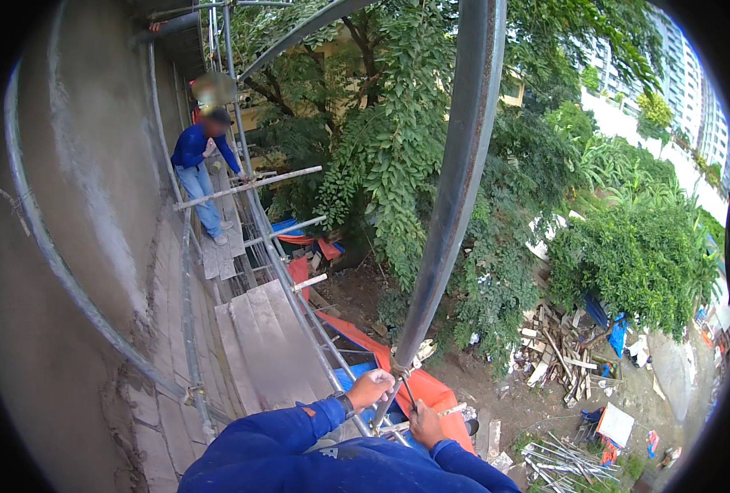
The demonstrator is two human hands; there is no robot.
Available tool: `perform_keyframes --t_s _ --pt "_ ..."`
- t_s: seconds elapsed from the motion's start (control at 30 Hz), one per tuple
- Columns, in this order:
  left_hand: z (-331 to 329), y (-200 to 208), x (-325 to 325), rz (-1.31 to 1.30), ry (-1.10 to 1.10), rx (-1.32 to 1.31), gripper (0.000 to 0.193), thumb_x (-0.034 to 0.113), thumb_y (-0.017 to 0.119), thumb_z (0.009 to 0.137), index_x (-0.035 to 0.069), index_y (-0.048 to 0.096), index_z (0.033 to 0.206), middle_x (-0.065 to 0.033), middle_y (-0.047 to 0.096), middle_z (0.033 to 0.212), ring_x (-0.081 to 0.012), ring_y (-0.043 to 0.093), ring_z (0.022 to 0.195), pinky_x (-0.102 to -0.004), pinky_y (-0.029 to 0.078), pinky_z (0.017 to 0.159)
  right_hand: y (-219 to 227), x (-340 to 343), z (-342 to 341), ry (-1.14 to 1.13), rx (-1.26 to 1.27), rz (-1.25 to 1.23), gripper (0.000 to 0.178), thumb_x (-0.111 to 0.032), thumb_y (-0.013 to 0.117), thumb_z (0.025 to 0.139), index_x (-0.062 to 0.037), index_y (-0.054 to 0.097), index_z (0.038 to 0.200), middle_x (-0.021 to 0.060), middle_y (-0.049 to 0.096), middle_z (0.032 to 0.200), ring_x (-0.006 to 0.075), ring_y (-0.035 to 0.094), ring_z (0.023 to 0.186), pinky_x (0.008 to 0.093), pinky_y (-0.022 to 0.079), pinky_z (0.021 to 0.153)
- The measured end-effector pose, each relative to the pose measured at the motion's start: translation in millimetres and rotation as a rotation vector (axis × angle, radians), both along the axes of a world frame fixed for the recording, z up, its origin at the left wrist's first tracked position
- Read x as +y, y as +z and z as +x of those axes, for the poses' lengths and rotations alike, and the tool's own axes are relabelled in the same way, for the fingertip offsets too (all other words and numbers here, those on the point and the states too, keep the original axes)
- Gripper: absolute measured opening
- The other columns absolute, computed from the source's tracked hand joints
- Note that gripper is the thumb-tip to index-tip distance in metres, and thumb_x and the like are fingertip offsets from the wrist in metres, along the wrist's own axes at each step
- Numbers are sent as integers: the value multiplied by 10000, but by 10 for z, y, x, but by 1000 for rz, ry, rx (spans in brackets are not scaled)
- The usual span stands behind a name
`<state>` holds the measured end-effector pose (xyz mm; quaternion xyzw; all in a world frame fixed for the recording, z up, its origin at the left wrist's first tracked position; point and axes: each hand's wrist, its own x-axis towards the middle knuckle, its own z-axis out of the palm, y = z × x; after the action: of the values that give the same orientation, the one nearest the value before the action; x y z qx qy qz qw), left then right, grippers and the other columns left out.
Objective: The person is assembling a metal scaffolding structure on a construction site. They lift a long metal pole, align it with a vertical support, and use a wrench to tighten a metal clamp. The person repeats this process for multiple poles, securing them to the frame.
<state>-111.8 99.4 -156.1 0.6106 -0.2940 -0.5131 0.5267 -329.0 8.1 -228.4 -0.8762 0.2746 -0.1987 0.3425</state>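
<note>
A thick grey metal pole [455, 189] rises in front of me, with a tie [399, 371] wound around it low down. My left hand [371, 389] is beside the tie, its fingers curled in and pressed together; what they pinch, if anything, is too small to make out. Closed around a thin dark rod-like tool [411, 394], my right hand [426, 425] sits lower and to the right. The tool's upper end reaches up to the tie at the pole. Both my sleeves are blue.
Wooden planks [270, 341] form a walkway along a grey plastered wall [110, 164]. Farther along stands a co-worker [192, 148] in blue. Scaffold pipes [287, 279] edge the drop. Below lie an orange tarp [431, 390], piled lumber [558, 353] and trees.
</note>
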Motion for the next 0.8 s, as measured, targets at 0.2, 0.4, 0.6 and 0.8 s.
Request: perform_keyframes --t_s 0.2,0.4,0.6,0.8 --pt "149 163 40 -34 71 -62 199 180 616 973 20 633 1091 -58 675 963 -105 625 741 -268 534 675 7 1 -25 -10 15 54 145 -77 504 879 -15 591 978 281 665 840 474 655 804 560 505 739" --pt "256 217 -22 -193 146 -381 314 169 660 946 0 608 1206 -65 648 1044 -135 629 839 -304 537 771 66 -37 78 16 14 151 121 -63 522 850 -18 622 903 259 667 823 460 655 795 527 512 720" --pt "329 1036 -179 -393 75 -663 641 277 737 891 11 451 1400 -136 490 1319 -240 571 1167 -404 472 1014 103 10 119 -52 -20 71 98 -39 545 808 -8 638 817 241 659 809 434 653 786 512 506 707" --pt "270 1570 -656 -587 -213 -601 782 362 781 883 -9 397 1454 -139 545 1308 -225 530 1251 -393 413 1090 108 -51 56 -82 -10 41 79 -12 527 765 -19 604 784 228 622 764 441 628 781 517 494 705"
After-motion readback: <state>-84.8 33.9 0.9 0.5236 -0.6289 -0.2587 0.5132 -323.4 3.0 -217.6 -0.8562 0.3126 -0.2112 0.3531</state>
